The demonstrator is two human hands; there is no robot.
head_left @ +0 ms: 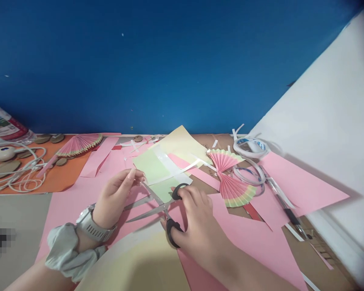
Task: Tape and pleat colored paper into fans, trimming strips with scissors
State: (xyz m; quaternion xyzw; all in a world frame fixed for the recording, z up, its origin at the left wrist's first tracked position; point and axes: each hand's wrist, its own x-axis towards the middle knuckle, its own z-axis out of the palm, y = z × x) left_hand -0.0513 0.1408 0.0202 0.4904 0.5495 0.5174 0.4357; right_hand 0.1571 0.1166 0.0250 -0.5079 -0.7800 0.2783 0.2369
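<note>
My right hand (200, 218) has its fingers through the black handles of a pair of scissors (164, 206), whose metal blades are spread apart and point left. Near the upper blade's tip, my left hand (117, 196) is closed in a pinch; what sits between its fingertips is too small to make out. A curved white strip (176, 169) runs rightward from close to those fingertips, across a light green sheet (147, 161). Below the scissors lies a pale yellow sheet (139, 258). Right of my right hand rests a pleated pink-and-green paper fan (235, 190).
Tape rolls (251, 147) and a pen (294, 218) lie at the right, among pink sheets (306, 186). To the left are another pleated fan (79, 145), a tangled white cable (27, 173), cardboard pieces (6, 169) and an orange sheet (69, 173). A blue wall (170, 68) stands behind.
</note>
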